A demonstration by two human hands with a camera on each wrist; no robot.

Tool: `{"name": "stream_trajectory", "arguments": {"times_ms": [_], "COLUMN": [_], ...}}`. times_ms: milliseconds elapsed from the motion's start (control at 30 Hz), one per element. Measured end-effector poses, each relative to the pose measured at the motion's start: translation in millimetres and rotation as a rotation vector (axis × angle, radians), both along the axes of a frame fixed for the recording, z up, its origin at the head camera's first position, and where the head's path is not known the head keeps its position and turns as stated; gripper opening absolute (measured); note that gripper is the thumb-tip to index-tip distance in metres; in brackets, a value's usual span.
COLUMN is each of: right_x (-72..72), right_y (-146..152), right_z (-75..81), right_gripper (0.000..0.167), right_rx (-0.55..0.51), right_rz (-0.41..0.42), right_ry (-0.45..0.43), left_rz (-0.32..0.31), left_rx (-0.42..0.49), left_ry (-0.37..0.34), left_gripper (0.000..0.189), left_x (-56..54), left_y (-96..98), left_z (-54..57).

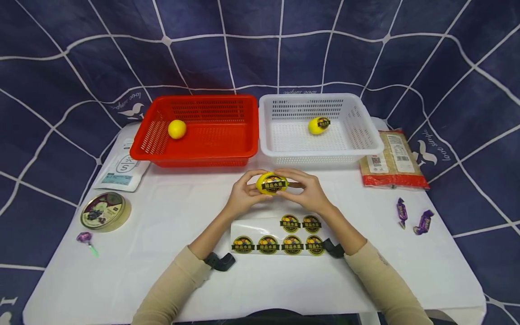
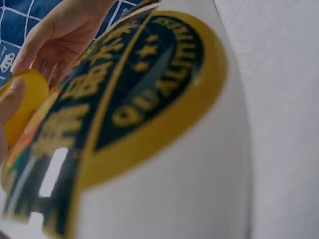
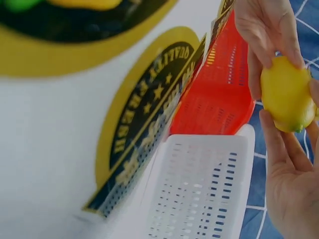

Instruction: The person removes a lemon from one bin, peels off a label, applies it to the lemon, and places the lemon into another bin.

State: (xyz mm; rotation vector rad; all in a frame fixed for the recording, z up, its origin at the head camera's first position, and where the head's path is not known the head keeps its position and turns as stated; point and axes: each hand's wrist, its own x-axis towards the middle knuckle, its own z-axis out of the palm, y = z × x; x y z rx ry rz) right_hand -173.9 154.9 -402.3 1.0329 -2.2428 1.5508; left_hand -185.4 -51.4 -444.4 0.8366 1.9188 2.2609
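Both hands hold one yellow lemon between their fingertips above the middle of the table. My left hand pinches its left end, and my right hand has its fingers on the right end. A round black-and-gold sticker lies on the lemon's near face. In the right wrist view the lemon shows a bare side, with fingers of both hands around it. Below the hands lies a white sticker sheet with several round stickers; its printed face fills much of the left wrist view.
Behind the hands stand a red basket holding one plain lemon and a white basket holding a stickered lemon. A round tin, lollipop and white pouch lie left; a bag and wrapped candies lie right.
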Motion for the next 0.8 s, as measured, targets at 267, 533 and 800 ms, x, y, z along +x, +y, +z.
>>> {"name": "stream_trajectory", "arguments": {"times_ms": [267, 533, 800], "right_x": [5.0, -3.4, -35.4], "right_y": [-0.2, 26.8, 74.8], "right_z": [3.3, -8.4, -28.6], "right_gripper": [0.048, 0.049, 0.04], "right_rx": [0.014, -0.234, -0.587], "right_rz": [-0.026, -0.341, -0.701], "right_ry": [-0.004, -0.198, -0.486], "left_rz": [0.045, 0.14, 0.16], "left_rx": [-0.145, -0.121, -0.079], "left_ry": [0.211, 0.119, 0.067], "left_gripper": [0.043, 0.032, 0.037], "left_x": [6.2, -3.6, -65.0], "left_y": [5.8, -8.9, -8.9], "left_z": [15.2, 28.9, 69.9]}}
